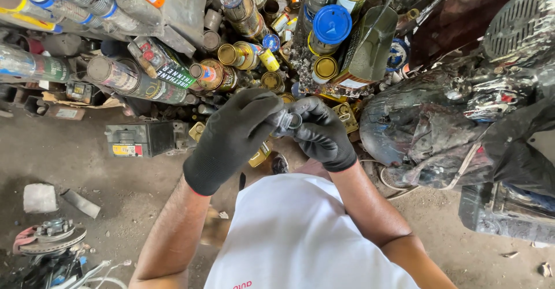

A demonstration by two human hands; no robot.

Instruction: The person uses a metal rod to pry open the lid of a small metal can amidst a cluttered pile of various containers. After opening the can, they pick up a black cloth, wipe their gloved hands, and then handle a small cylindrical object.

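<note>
- Heap of dusty paint tins, spray cans and sealant tubes [243, 52] stacked on shelving ahead, well beyond the hands; among them a tin with a blue plastic lid [331, 26].
- Crumpled black plastic sheeting over a bulky grimy machine [462, 121], to the right of the hands.
- Boxy black battery with a yellow label [139, 139] on the dirt floor [69, 156], lower left.
- Left hand [237, 136] in a black knit glove, fingers curled and closed on the small part.
- Right hand [321, 133], gloved alike, pinching the same part from the other side.
- Small grey metal ring fitting [291, 119], held between both hands' fingertips at chest height. It looks light, rigid and hard, probably slick or greasy; a pinch on its rim seems the surest hold.
</note>
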